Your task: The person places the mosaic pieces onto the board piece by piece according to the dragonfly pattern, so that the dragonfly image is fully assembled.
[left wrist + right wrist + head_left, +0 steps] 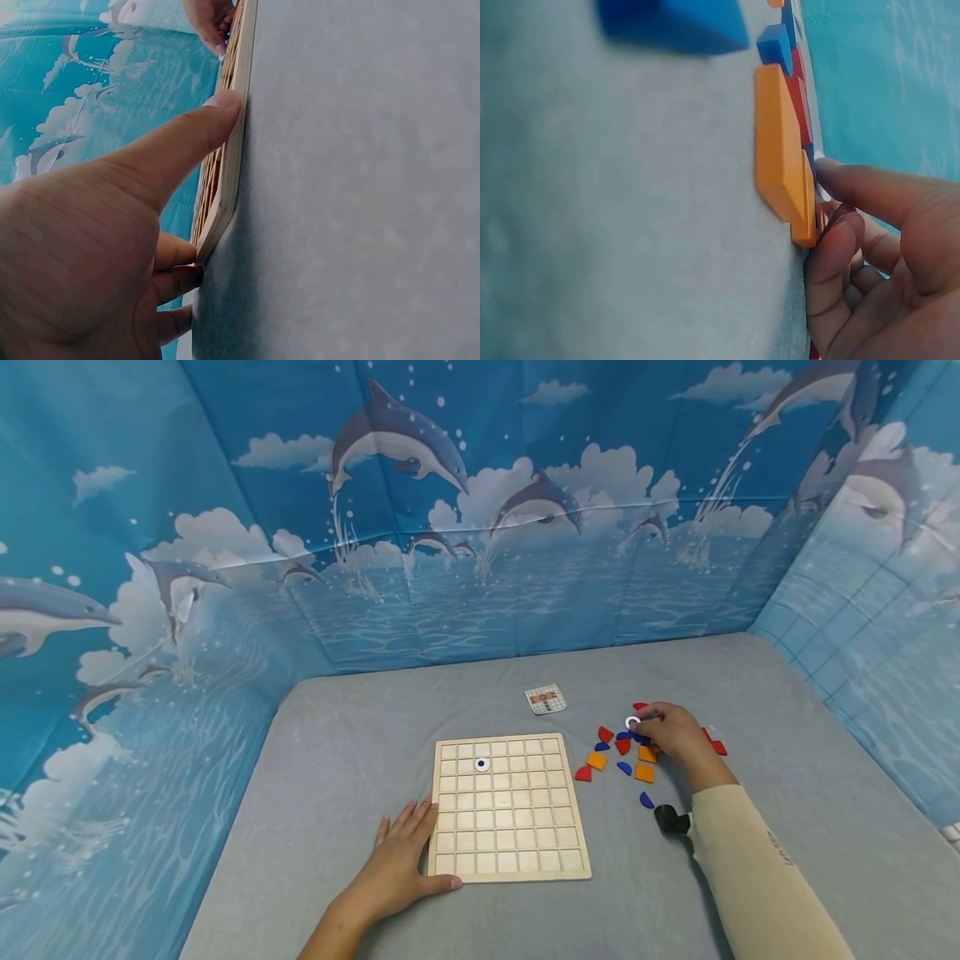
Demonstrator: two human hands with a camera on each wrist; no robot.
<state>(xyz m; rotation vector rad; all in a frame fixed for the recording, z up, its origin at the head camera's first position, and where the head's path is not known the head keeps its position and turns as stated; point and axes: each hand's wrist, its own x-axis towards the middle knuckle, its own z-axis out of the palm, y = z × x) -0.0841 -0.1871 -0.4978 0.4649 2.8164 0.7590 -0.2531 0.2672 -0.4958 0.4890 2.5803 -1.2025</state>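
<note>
A square wooden grid board lies on the grey cloth, with one white disc with a dark centre in an upper-left cell. My left hand rests at the board's near left corner. Its thumb touches the front edge and its fairly straight fingers lie along the left side, as the left wrist view shows too. Over the loose pieces to the right, my right hand pinches a white ring between thumb and fingers. In the right wrist view the right hand mostly hides that ring beside an orange block.
Red quarter-round pieces, blue half-round pieces and orange squares lie scattered right of the board. A small printed pattern card lies behind it. A dolphin-print curtain surrounds the table. A black wrist camera sits by the right sleeve.
</note>
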